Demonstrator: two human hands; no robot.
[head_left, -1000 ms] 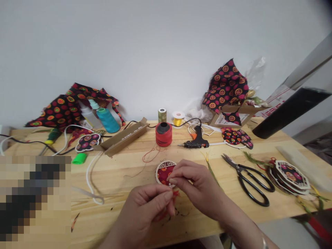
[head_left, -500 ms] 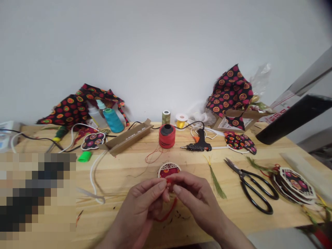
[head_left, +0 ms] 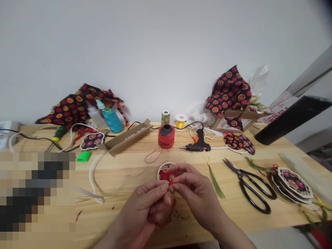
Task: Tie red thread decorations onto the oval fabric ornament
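Observation:
My left hand [head_left: 149, 204] and my right hand [head_left: 195, 193] meet at the front middle of the table, fingertips pinched close together. Between them is a red cord [head_left: 170, 211], whose loose length hangs down below the fingers. Some pale bit shows under the fingertips, too small to name. Just behind the hands lies a round ornament [head_left: 166, 169] with a pale fretwork rim and patterned red cloth inside, partly hidden by my right hand. A spool of red thread [head_left: 166, 137] stands beyond it, a thin strand trailing over the wood.
Right of my hands lie a green tassel [head_left: 215, 180], black-handled scissors [head_left: 255, 188] and a stack of cloth-faced ornaments [head_left: 295, 186]. Behind are a hot glue gun [head_left: 198, 143], a cardboard tray [head_left: 127, 138] and a teal thread cone [head_left: 112, 120]. A black tube [head_left: 290, 119] leans at the right.
My right hand's fingers have shifted their pinch on the red cord, its index finger lifting slightly. My left hand stays nearly in place. The table things have not moved.

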